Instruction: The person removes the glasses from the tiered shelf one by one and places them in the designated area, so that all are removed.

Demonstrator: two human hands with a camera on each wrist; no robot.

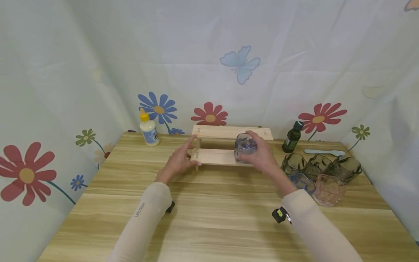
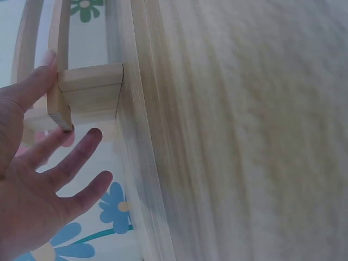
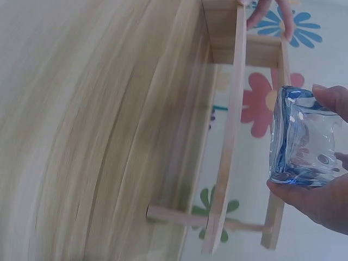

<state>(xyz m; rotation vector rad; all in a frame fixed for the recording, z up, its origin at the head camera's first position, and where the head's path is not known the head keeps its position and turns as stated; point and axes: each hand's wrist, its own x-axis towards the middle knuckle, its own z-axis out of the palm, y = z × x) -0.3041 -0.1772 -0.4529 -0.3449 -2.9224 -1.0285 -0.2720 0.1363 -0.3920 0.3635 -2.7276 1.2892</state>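
My right hand [image 1: 260, 154] grips a clear, blue-tinted glass [image 1: 244, 147] with wavy sides, thumb and fingers around it. The glass overlaps the right half of a small two-tier wooden shelf [image 1: 212, 156] in the head view. In the right wrist view, the tinted glass [image 3: 302, 138] is in front of the gap between the two boards. At the shelf's left end is my left hand [image 1: 178, 160]. Its thumb and a finger pinch the end of a board [image 2: 60, 106], while the other fingers [image 2: 81, 149] spread away from the wood.
Several tinted glasses stand together at the right: dark ones [image 1: 317, 165], a blue one [image 1: 302, 182] and a pink one [image 1: 328, 191]. Behind them are a dark green bottle [image 1: 292, 137] and a pale blue utensil [image 1: 324, 152]. A white glue bottle [image 1: 149, 131] with a yellow cap stands at the back left.
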